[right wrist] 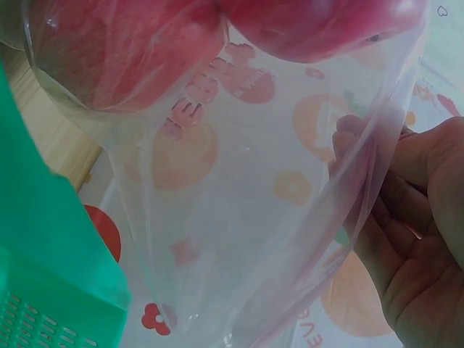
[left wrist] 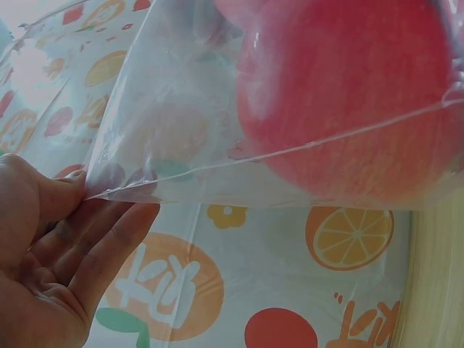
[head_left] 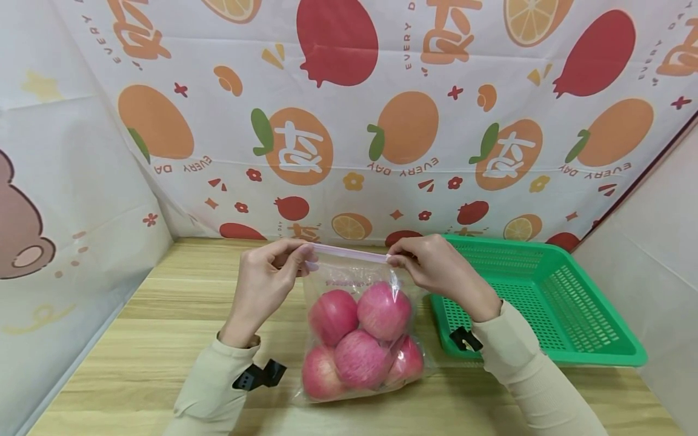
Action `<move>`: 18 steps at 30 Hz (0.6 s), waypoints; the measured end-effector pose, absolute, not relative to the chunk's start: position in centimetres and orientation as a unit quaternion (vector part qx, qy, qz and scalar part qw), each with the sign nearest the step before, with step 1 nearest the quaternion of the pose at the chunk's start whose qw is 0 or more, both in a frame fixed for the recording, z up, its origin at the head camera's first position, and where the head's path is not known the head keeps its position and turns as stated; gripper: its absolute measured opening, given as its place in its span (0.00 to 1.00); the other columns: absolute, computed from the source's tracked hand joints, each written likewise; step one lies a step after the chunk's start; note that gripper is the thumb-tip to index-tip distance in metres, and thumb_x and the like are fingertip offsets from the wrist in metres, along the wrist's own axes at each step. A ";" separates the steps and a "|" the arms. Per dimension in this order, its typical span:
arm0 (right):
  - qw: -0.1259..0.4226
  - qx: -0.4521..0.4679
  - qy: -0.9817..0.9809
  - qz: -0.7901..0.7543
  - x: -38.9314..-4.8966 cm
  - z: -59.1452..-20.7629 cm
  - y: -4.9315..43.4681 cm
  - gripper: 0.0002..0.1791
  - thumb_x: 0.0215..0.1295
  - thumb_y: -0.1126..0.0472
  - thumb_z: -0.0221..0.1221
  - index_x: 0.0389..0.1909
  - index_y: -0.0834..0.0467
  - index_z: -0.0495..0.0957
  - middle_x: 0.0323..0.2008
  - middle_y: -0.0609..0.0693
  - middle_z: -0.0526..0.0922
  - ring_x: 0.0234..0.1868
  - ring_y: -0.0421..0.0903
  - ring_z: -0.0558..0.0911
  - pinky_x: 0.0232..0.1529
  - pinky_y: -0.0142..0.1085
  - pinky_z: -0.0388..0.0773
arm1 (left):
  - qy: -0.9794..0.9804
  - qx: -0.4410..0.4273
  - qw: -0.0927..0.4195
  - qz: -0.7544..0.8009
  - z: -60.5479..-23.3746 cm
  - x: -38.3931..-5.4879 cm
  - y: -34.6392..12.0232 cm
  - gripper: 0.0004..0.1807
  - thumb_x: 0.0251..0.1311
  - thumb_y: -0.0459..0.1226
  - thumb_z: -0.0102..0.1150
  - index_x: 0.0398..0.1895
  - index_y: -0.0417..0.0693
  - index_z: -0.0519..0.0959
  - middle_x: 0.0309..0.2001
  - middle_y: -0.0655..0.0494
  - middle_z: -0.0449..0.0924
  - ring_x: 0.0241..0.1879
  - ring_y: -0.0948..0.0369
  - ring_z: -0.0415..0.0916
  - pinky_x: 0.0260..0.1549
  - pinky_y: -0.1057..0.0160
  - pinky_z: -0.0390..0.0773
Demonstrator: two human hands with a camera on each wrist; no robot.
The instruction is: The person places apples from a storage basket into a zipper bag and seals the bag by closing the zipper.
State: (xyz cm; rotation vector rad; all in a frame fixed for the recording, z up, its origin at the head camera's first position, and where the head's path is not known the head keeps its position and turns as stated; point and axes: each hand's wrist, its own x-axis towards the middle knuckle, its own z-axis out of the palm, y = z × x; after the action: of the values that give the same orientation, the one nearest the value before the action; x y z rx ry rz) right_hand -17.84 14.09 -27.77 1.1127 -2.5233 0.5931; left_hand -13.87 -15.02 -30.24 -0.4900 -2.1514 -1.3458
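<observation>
A clear zip bag [head_left: 349, 270] with a pale purple strip along its mouth holds several red-pink apples [head_left: 362, 358]. My left hand [head_left: 267, 272] pinches the bag's top left corner between thumb and fingers. At the opposite top corner, my right hand [head_left: 431, 263] grips the strip's end. The strip is stretched fairly straight between both hands, and whether it is sealed cannot be made out. In the left wrist view, thumb and fingers of the left hand [left wrist: 72, 254] meet on the film's corner. The right wrist view has the right hand [right wrist: 413, 210] at the film's edge, fingers partly behind it.
Right of the bag, a green perforated plastic basket [head_left: 600, 354] stands on the wood-grain table [head_left: 207, 290], partly behind my right forearm. A fruit-print cloth [head_left: 349, 139] hangs at the back, with pale cloth [head_left: 71, 181] on the left side.
</observation>
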 end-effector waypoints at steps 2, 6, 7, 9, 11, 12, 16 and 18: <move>0.159 0.388 -0.884 0.207 -17.8 -27.8 14.2 0.05 0.64 0.62 0.69 0.39 0.57 0.87 0.32 0.47 0.88 0.22 0.34 0.74 0.26 0.27 0.78 | -0.801 -0.182 0.275 -0.500 -30.3 -13.9 -15.0 0.04 0.64 0.30 0.67 0.38 0.40 0.88 0.25 0.53 0.87 0.22 0.68 0.82 0.17 0.72 0.79; 0.157 0.387 -0.885 0.206 -17.7 -27.8 14.3 0.05 0.65 0.62 0.68 0.39 0.57 0.87 0.32 0.47 0.88 0.21 0.33 0.73 0.25 0.27 0.77 | -0.801 -0.181 0.274 -0.500 -30.3 -13.9 -15.0 0.04 0.64 0.31 0.67 0.39 0.40 0.88 0.25 0.53 0.87 0.22 0.68 0.82 0.18 0.72 0.79; 0.156 0.387 -0.885 0.207 -17.7 -27.8 14.3 0.05 0.65 0.62 0.68 0.39 0.57 0.87 0.32 0.46 0.88 0.21 0.33 0.73 0.25 0.27 0.77 | -0.801 -0.182 0.274 -0.501 -30.3 -13.9 -15.0 0.04 0.64 0.30 0.67 0.39 0.40 0.88 0.25 0.52 0.87 0.22 0.68 0.82 0.18 0.72 0.80; 0.156 0.386 -0.885 0.207 -17.7 -27.8 14.4 0.05 0.65 0.62 0.68 0.40 0.57 0.87 0.32 0.46 0.88 0.21 0.33 0.72 0.26 0.27 0.77 | -0.800 -0.182 0.274 -0.502 -30.3 -13.9 -15.1 0.04 0.64 0.30 0.67 0.39 0.40 0.88 0.25 0.52 0.87 0.22 0.68 0.82 0.19 0.73 0.81; 0.156 0.386 -0.885 0.208 -17.7 -27.8 14.4 0.05 0.65 0.62 0.68 0.40 0.57 0.87 0.31 0.46 0.88 0.21 0.33 0.72 0.26 0.27 0.78 | -0.799 -0.183 0.275 -0.502 -30.3 -13.8 -15.1 0.04 0.64 0.30 0.67 0.39 0.39 0.88 0.25 0.52 0.87 0.22 0.68 0.82 0.20 0.73 0.81; 0.156 0.386 -0.885 0.208 -17.7 -27.8 14.5 0.05 0.65 0.62 0.68 0.40 0.57 0.87 0.31 0.46 0.87 0.21 0.33 0.73 0.26 0.27 0.78 | -0.799 -0.184 0.275 -0.502 -30.3 -13.8 -15.1 0.04 0.64 0.30 0.67 0.39 0.39 0.88 0.25 0.52 0.87 0.22 0.69 0.82 0.20 0.73 0.82; 0.157 0.386 -0.885 0.206 -17.8 -27.9 14.6 0.05 0.65 0.62 0.69 0.40 0.58 0.87 0.31 0.46 0.88 0.21 0.33 0.74 0.26 0.27 0.79 | -0.798 -0.187 0.278 -0.502 -30.3 -13.9 -15.1 0.04 0.64 0.30 0.67 0.39 0.39 0.88 0.25 0.52 0.87 0.22 0.70 0.82 0.20 0.73 0.81; 0.157 0.386 -0.886 0.204 -17.8 -27.9 14.7 0.05 0.65 0.62 0.69 0.40 0.58 0.87 0.32 0.47 0.88 0.21 0.33 0.74 0.26 0.27 0.79 | -0.796 -0.188 0.279 -0.504 -30.3 -13.9 -15.1 0.04 0.64 0.30 0.67 0.38 0.39 0.88 0.25 0.51 0.87 0.22 0.70 0.82 0.20 0.73 0.81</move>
State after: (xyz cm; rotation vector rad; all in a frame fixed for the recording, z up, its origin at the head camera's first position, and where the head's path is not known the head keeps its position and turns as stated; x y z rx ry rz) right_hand -17.77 14.66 -27.86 1.1047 -2.5362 0.5835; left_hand -13.95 -15.09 -30.30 -0.5033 -2.1354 -1.3520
